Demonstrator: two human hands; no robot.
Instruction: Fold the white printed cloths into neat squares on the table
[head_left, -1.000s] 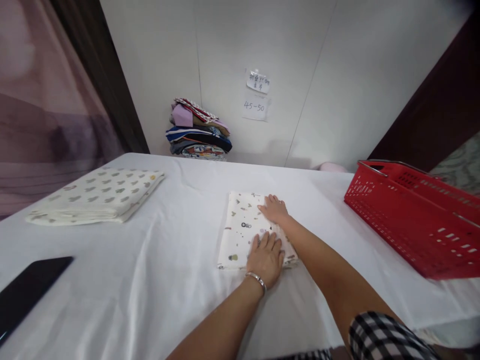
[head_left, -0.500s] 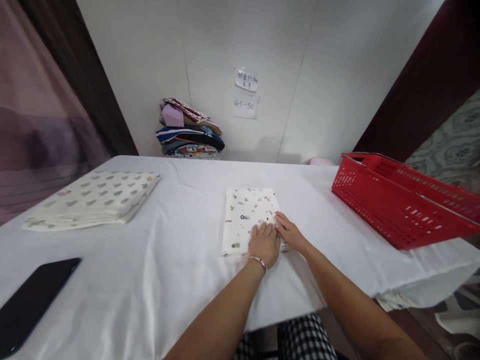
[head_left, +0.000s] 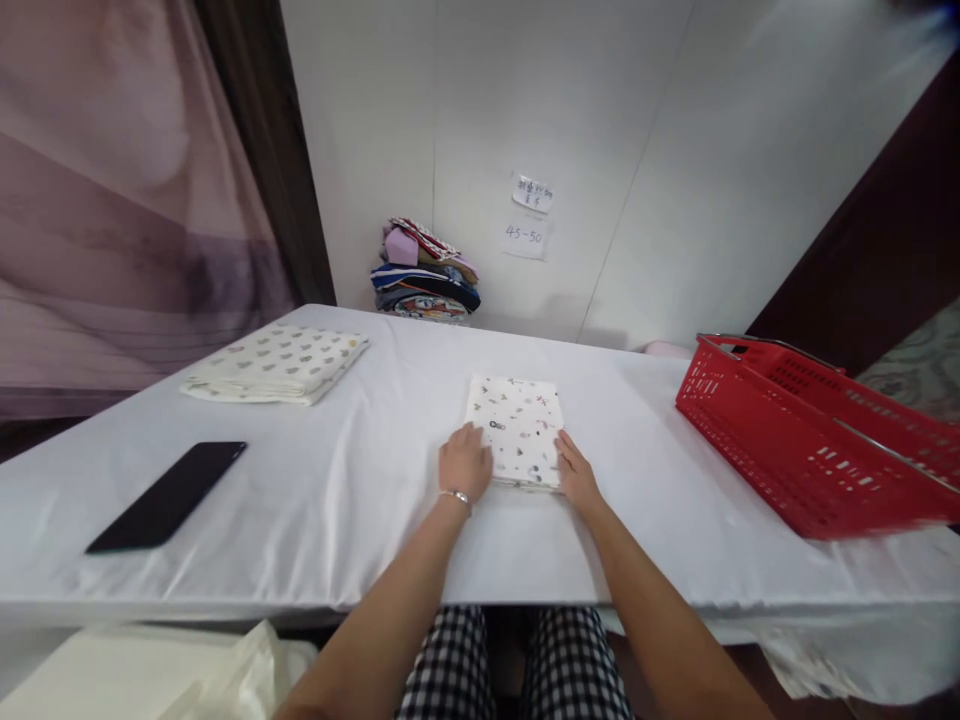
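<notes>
A small folded white cloth with tiny printed figures [head_left: 517,427] lies in the middle of the table covered in white sheet [head_left: 360,520]. My left hand [head_left: 465,463], with a bracelet at the wrist, rests at the cloth's near left corner, fingers touching its edge. My right hand [head_left: 576,472] lies against the near right corner. Both hands sit flat with fingers together, one on each side of the cloth; neither lifts it.
A larger folded patterned cloth [head_left: 277,362] lies at the far left. A black phone [head_left: 169,495] lies near the left front edge. A red plastic basket [head_left: 810,430] stands at the right. A stack of folded clothes [head_left: 424,270] sits against the back wall under paper notes.
My hands have slid off the top of the cloth to its near corners, the left one moving left. The camera has pulled back, showing the table's front edge and my checked trousers.
</notes>
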